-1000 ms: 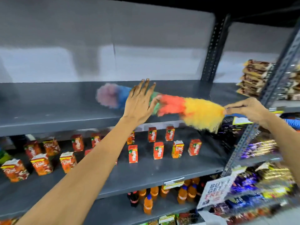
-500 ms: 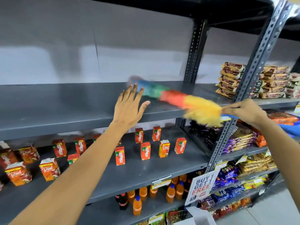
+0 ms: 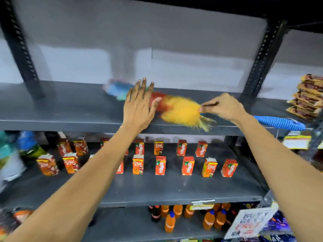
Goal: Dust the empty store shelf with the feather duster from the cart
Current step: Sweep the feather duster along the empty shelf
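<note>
Feather duster (image 3: 181, 110): lay along the empty grey shelf (image 3: 61, 109), yellow tuft nearest its blue ribbed handle (image 3: 279, 122), then red, with blurred green and blue at the far tip.
Right hand (image 3: 225, 107): fingers pinched together on the handle just beside the yellow tuft.
Left hand (image 3: 139, 105): flat, fingers spread, over the duster's red part.
Juice cartons (image 3: 187, 165): one shelf below, upright, reading "Real" and "maaza".
Sign (image 3: 250, 222): lower right, writing too blurred to read.

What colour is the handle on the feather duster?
Bright blue and ribbed; the handle shows in the head view, sticking out behind the right hand.
</note>
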The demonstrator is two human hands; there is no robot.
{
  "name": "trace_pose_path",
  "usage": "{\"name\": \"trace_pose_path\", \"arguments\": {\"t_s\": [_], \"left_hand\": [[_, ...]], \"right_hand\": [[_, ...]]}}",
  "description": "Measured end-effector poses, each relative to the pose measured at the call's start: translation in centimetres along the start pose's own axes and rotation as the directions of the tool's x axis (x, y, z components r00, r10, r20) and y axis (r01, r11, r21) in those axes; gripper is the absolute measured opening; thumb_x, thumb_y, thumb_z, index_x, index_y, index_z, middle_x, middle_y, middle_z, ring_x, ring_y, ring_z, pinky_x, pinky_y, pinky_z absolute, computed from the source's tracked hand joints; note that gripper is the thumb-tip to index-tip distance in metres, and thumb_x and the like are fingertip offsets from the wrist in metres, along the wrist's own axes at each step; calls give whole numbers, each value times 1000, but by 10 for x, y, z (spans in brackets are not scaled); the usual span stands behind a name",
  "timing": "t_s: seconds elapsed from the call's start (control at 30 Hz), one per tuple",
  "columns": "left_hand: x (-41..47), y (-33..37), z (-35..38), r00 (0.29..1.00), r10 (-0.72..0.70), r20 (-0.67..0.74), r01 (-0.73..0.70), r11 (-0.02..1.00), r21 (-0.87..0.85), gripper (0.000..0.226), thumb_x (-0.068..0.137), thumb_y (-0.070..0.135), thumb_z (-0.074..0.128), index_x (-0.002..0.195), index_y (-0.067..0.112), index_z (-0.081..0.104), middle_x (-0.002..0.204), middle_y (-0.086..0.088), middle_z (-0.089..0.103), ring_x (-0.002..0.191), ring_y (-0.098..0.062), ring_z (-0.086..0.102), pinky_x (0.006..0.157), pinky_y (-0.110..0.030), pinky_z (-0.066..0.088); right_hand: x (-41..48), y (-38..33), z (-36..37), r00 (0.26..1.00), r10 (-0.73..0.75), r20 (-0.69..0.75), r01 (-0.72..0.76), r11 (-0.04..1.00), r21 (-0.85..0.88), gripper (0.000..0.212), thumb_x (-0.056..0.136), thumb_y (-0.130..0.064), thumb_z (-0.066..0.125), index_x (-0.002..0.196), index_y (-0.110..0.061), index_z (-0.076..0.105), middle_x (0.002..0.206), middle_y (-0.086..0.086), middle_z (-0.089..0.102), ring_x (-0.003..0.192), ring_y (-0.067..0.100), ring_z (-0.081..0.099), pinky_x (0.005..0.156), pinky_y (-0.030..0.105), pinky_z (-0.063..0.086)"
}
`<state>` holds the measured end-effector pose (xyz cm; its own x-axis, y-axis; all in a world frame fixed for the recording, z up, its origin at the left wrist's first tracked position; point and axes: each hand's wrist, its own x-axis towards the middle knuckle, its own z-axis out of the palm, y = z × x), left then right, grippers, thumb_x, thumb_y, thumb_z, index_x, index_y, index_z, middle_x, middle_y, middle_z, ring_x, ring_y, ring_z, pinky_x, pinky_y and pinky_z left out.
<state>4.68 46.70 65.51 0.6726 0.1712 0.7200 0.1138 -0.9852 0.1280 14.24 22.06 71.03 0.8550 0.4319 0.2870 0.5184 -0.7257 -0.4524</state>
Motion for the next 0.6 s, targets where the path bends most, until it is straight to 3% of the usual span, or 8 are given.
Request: {"name": "trace_pose_path", "arguments": {"t_s": [0.03, 0.1, 0.17, 0.23, 0.37, 0.5, 0.6], "left_hand": [[0, -2, -1, 1000, 2, -1, -2, 1000, 8, 65, 91, 50, 14, 142, 12, 27, 151, -16, 26, 140, -30, 21, 113, -45, 16], [0, -10, -6, 1000, -5, -9, 5, 1000, 19, 65, 90, 50, 15, 142, 12, 29, 151, -15, 27, 140, -29, 22, 112, -45, 17], [1, -23, -8, 999, -33, -20, 34, 999, 18, 66, 89, 50, 14, 141, 13, 30, 151, -15, 29, 140, -29, 23, 112, -45, 18], [1, -33, -7, 997, -78, -16, 77, 997, -4, 68, 88, 52, 10, 141, 14, 30, 151, -14, 29, 140, -28, 21, 112, -44, 16], [-1, -37, -4, 988, -150, -45, 145, 984, -99, 67, 89, 50, 8, 139, 15, 34, 150, -12, 32, 140, -26, 23, 113, -42, 18], [0, -35, -5, 984, -163, -65, 152, 977, -150, 66, 90, 51, 9, 139, 15, 33, 149, -12, 33, 140, -26, 22, 111, -46, 22], [0, -38, -4, 990, -136, -48, 128, 983, -132, 66, 91, 52, 10, 141, 14, 31, 151, -13, 30, 141, -26, 20, 113, -47, 20]], "right_hand": [[4, -14, 9, 998, -38, 44, 36, 999, 37, 33, 73, -50, 74, 101, -31, 77, 55, -27, 60, 67, 6, 53, 59, 26, 38], [11, -40, 27, 989, -105, 106, 98, 993, 72, 37, 72, -52, 74, 103, -32, 76, 71, -22, 68, 75, 7, 55, 59, 25, 37], [19, -64, 46, 987, -132, 89, 129, 991, 35, 40, 73, -57, 71, 107, -35, 73, 101, -8, 74, 99, 17, 61, 74, 28, 43], [26, -86, 66, 994, -112, 15, 112, 993, -47, 42, 77, -58, 66, 113, -36, 70, 118, -1, 70, 115, 25, 59, 88, 34, 45], [30, -125, 97, 982, -180, -64, 163, 964, -208, 36, 87, -48, 58, 117, -30, 68, 114, 9, 70, 108, 31, 62, 84, 34, 49], [29, -114, 89, 984, -168, 66, 172, 983, -62, 42, 81, -56, 63, 118, -36, 67, 125, -2, 66, 117, 26, 58, 89, 34, 46], [23, -86, 72, 991, -121, 62, 125, 990, -67, 43, 79, -59, 63, 117, -39, 67, 127, -5, 65, 120, 24, 56, 90, 34, 45]]}}
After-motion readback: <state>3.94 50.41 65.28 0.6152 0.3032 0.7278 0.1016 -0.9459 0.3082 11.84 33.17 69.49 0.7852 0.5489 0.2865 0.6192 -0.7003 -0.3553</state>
